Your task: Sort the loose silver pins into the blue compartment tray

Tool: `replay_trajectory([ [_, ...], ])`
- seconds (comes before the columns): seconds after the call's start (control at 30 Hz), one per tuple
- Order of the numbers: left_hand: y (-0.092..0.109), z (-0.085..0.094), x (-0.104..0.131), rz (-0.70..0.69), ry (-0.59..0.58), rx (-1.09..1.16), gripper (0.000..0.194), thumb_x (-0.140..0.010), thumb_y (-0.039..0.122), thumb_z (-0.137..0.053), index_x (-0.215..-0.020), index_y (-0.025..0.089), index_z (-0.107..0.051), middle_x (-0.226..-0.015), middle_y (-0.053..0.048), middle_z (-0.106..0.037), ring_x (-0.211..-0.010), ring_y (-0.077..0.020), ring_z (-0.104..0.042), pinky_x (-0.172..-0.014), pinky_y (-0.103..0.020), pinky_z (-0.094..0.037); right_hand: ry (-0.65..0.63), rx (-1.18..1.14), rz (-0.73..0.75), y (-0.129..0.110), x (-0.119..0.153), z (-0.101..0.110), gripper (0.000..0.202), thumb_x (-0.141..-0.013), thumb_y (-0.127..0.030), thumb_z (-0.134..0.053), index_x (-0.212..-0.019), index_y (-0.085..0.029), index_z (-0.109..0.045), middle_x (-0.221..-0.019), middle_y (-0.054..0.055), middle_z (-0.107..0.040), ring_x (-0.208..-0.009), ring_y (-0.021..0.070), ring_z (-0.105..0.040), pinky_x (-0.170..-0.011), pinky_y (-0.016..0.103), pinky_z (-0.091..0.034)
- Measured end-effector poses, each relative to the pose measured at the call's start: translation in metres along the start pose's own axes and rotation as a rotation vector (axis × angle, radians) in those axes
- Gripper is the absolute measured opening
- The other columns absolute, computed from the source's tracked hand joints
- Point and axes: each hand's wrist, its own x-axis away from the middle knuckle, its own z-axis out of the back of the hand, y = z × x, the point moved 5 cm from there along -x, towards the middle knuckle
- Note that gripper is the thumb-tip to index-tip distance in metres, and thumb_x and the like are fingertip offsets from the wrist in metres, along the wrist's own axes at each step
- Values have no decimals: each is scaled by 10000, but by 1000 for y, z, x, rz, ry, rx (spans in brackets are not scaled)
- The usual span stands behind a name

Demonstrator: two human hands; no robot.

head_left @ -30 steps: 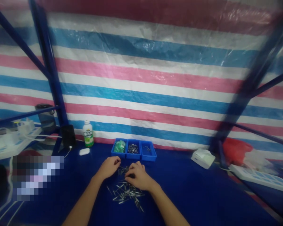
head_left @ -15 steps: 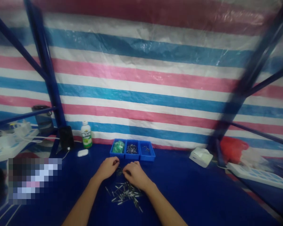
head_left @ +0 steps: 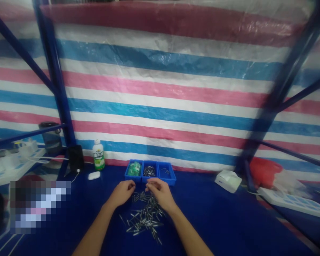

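Note:
A loose pile of thin metal fasteners (head_left: 148,217), like screws or rivets, lies on the blue table. My left hand (head_left: 123,192) rests at the pile's upper left, its fingers curled together; whatever they hold is hidden. Thumb and fingers of my right hand (head_left: 161,192) are pinched just above the fasteners, and what is between them is too small to make out. Beyond my hands stand three joined blue bins: the left bin (head_left: 126,176) holds green packets, the middle bin (head_left: 148,180) many dark metal pieces, the right bin (head_left: 168,181) a few thin ones.
Back left stand a white-and-green bottle (head_left: 99,156), a small white case (head_left: 94,175) and a black device (head_left: 76,159) on a cable. A white tissue pack (head_left: 228,180) lies to the right. Power strips (head_left: 293,202) and blue frame posts (head_left: 264,117) flank the table.
My right hand has lifted off the fasteners and moved up toward the bins, uncovering more of them. My left hand stays nearly in place. The view has tilted slightly.

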Motion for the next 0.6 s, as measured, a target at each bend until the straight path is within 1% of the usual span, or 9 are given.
replay_trajectory([
  [0.1,-3,-1,-2,6,4,7,201,-868,287,-518,-939,205,-687,-737,-9,-673,-686,-154,-592,-630,-235,-348,99,-221,-48,4,-5,8,229,-721,-338,-780,-874,-193,-693,-797,46,-718,-717,197,-669,-769,347,-501],
  [0.17,-3,-1,-3,6,9,14,197,-868,281,-516,-930,203,-686,-733,-8,-669,-682,-152,-591,-625,-235,-347,148,-367,-93,5,-6,13,255,-681,-330,-816,-846,-185,-686,-792,46,-715,-690,181,-661,-757,340,-503],
  [0.23,-3,0,-3,9,9,17,196,-868,277,-513,-929,203,-684,-733,-9,-669,-680,-150,-589,-631,-236,-351,155,-511,-137,4,-4,15,263,-663,-310,-833,-839,-190,-680,-770,31,-700,-680,162,-643,-745,325,-501],
  [0.3,-2,1,-2,19,5,13,197,-867,277,-516,-933,203,-686,-750,-14,-675,-696,-153,-591,-645,-238,-356,135,-625,-163,1,-1,16,257,-658,-284,-839,-834,-201,-671,-752,12,-676,-694,148,-623,-735,310,-497],
  [0.4,1,1,0,35,-7,2,199,-864,281,-523,-941,202,-688,-792,-25,-688,-731,-160,-600,-658,-242,-362,109,-704,-174,-2,2,17,251,-663,-268,-835,-832,-214,-657,-728,-9,-632,-717,140,-593,-730,300,-493],
  [0.5,1,0,0,39,-10,-3,199,-865,284,-523,-942,202,-688,-780,-22,-686,-723,-160,-605,-657,-243,-366,92,-705,-177,-1,2,18,228,-710,-330,-805,-806,-212,-635,-708,-19,-584,-706,131,-562,-714,286,-482],
  [0.6,-2,-1,-3,24,-3,1,196,-871,286,-519,-937,206,-685,-746,-12,-678,-694,-154,-603,-654,-239,-369,87,-695,-189,0,-1,18,251,-761,-388,-755,-721,-204,-589,-651,-27,-524,-649,121,-516,-656,267,-458],
])
